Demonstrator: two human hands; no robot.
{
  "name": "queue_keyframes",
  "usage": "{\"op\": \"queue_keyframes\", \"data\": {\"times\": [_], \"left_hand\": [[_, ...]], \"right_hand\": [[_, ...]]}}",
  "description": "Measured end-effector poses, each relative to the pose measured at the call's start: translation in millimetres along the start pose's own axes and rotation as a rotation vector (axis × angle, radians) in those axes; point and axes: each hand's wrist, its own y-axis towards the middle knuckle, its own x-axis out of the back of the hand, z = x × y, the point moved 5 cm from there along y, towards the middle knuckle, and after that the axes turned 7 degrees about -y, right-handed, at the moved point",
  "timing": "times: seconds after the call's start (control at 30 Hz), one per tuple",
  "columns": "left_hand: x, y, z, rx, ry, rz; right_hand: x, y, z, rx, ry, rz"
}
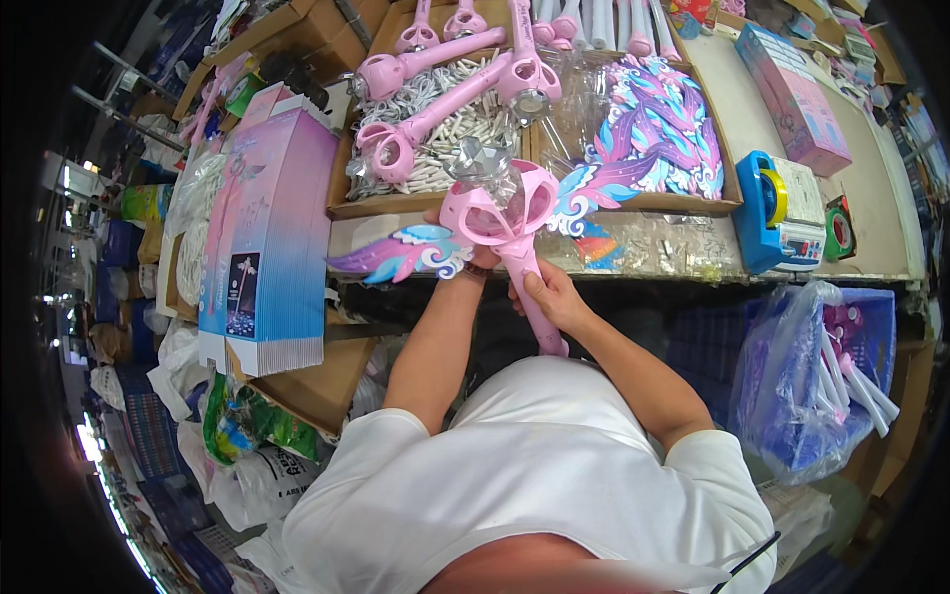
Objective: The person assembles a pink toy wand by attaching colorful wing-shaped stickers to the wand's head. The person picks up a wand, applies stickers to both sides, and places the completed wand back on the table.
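Observation:
A pink toy wand (pixel 498 213) with a faceted clear gem on top is held upright in front of my body. Blue-and-purple wings (pixel 411 252) spread from both sides of its head. Closed around the pink handle, my right hand (pixel 556 299) grips it below the head. My left hand (pixel 479 263) supports the wand from behind its head, and most of its fingers are hidden there. Just beyond, several pink wands without wings (pixel 396 148) lie across an open cardboard box (pixel 435 206) of white cords and small parts.
Loose printed wings (pixel 663 129) fill the box's right compartment. Flat printed cartons (pixel 272 238) stand stacked at the left. A blue tape dispenser (pixel 760 223) sits on the bench's right, near another carton (pixel 792 99). A blue crate (pixel 811 386) lined with plastic holds wand parts below.

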Motion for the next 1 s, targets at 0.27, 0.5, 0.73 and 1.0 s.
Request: {"op": "queue_keyframes", "data": {"times": [0.27,0.5,0.73,1.0], "left_hand": [[0.0,3.1,17.1,0.071,0.136,-0.007],[7.6,-44.8,36.1,0.302,-0.279,0.113],[12.5,-46.9,42.3,0.354,-0.199,0.129],[-12.8,-8.4,24.3,-0.051,0.778,0.125]], "right_hand": [[-5.7,-1.9,0.4,0.043,0.033,-0.049],[6.0,1.1,-5.6,-0.006,0.039,-0.194],[7.6,0.0,-3.2,-0.027,0.026,-0.191],[9.7,-1.9,-2.0,0.001,0.042,-0.131]]}}
